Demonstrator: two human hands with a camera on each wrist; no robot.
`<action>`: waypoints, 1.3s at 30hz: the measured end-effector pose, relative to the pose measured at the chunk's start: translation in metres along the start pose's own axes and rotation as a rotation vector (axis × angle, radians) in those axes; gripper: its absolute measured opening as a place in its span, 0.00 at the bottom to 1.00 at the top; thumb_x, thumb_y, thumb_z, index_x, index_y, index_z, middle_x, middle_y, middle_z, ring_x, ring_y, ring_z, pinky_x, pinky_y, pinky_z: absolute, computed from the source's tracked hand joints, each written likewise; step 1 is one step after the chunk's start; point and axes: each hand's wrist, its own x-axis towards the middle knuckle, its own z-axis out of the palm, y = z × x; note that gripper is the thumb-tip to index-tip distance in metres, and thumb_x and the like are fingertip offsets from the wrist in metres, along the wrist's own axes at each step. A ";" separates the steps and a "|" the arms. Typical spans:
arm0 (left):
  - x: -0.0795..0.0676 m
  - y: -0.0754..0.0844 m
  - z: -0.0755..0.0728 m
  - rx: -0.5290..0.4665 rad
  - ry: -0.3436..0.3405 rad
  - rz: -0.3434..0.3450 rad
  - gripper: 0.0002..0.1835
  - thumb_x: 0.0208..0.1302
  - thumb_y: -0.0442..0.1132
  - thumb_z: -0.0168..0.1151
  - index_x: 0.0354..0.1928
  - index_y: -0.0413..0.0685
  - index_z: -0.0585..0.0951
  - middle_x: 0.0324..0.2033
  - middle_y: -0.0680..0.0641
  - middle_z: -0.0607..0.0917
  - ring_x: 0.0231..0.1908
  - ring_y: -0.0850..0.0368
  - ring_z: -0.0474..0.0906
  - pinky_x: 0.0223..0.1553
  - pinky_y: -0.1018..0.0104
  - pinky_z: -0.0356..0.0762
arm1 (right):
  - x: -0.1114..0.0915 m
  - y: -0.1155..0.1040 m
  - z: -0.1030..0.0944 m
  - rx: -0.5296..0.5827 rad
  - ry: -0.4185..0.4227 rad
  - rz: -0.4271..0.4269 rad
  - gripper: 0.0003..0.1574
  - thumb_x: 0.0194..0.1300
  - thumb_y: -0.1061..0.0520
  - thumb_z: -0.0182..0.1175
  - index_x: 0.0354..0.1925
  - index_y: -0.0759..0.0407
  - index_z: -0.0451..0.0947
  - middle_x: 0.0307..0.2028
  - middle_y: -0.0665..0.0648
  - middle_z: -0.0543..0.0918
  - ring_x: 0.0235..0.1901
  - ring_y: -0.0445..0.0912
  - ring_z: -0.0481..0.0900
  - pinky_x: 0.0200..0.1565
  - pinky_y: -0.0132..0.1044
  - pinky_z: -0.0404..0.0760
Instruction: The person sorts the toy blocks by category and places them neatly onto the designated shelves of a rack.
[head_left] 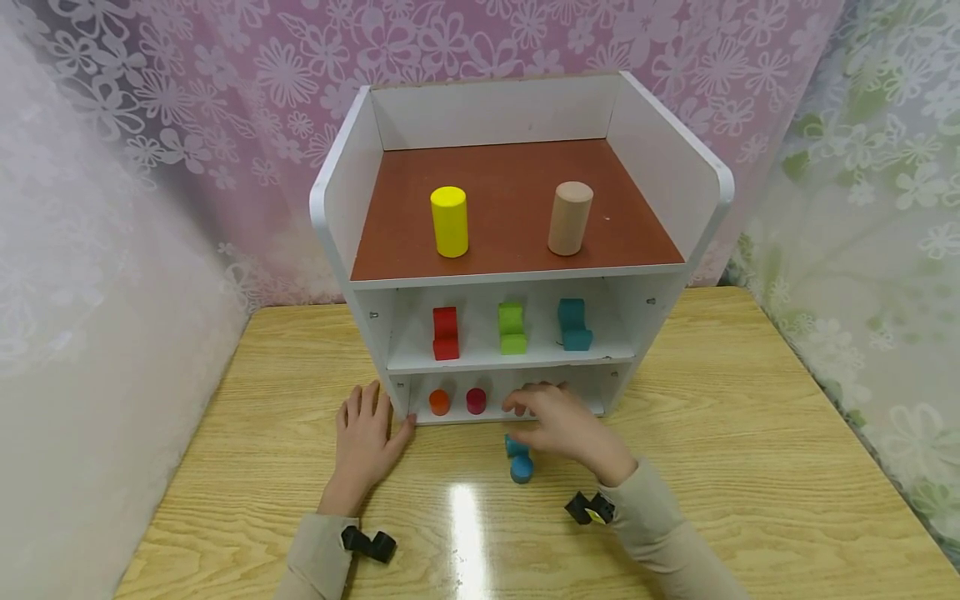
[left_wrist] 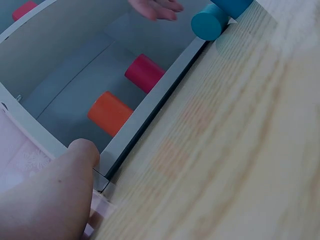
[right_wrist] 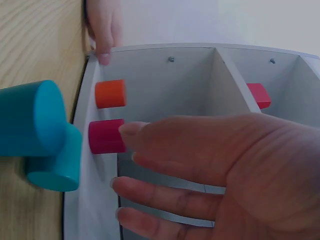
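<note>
My right hand (head_left: 564,427) reaches over the front edge of the bottom shelf, fingers spread and loosely bent, holding nothing. In the right wrist view its thumb overlaps the crimson cylinder (right_wrist: 106,136). An orange cylinder (head_left: 439,402) stands to the left on the same shelf. On the table below this hand are two blue cylinders, one nearer the front (head_left: 522,470) and one behind it (head_left: 514,447), close together. My left hand (head_left: 365,446) rests on the table by the white shelf unit (head_left: 335,196), its thumb at the unit's lower left corner.
The middle shelf bears a red block (head_left: 446,335), a green block (head_left: 512,330) and a teal block (head_left: 574,326). On the brown top (head_left: 510,204) stand a yellow cylinder (head_left: 450,222) and a plain wooden cylinder (head_left: 570,219). Curtains hang behind the wooden table (head_left: 750,467).
</note>
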 end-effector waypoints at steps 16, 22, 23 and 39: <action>0.000 0.000 0.001 -0.002 -0.026 -0.008 0.35 0.69 0.61 0.51 0.70 0.46 0.68 0.69 0.38 0.64 0.69 0.30 0.52 0.65 0.34 0.48 | 0.003 0.004 0.021 -0.120 -0.039 -0.031 0.11 0.54 0.58 0.72 0.38 0.52 0.84 0.33 0.47 0.82 0.34 0.45 0.75 0.41 0.50 0.73; 0.000 0.000 0.001 -0.006 -0.017 -0.005 0.35 0.69 0.60 0.52 0.70 0.46 0.68 0.69 0.38 0.64 0.69 0.30 0.52 0.65 0.33 0.48 | 0.003 0.004 0.022 -0.123 -0.036 -0.038 0.09 0.53 0.59 0.72 0.34 0.52 0.83 0.31 0.48 0.82 0.31 0.43 0.72 0.38 0.46 0.72; 0.000 0.000 0.001 -0.005 -0.019 -0.006 0.35 0.69 0.60 0.52 0.70 0.47 0.68 0.69 0.38 0.64 0.69 0.30 0.52 0.65 0.33 0.48 | 0.003 0.004 0.023 -0.119 -0.033 -0.039 0.08 0.53 0.59 0.72 0.34 0.52 0.83 0.31 0.48 0.82 0.30 0.42 0.72 0.38 0.46 0.72; 0.000 -0.002 0.001 0.001 -0.013 -0.002 0.35 0.68 0.60 0.52 0.69 0.46 0.68 0.68 0.38 0.64 0.68 0.30 0.53 0.65 0.33 0.48 | 0.005 0.011 0.028 -0.106 -0.027 -0.022 0.08 0.53 0.56 0.74 0.33 0.52 0.85 0.29 0.45 0.80 0.28 0.40 0.69 0.35 0.42 0.69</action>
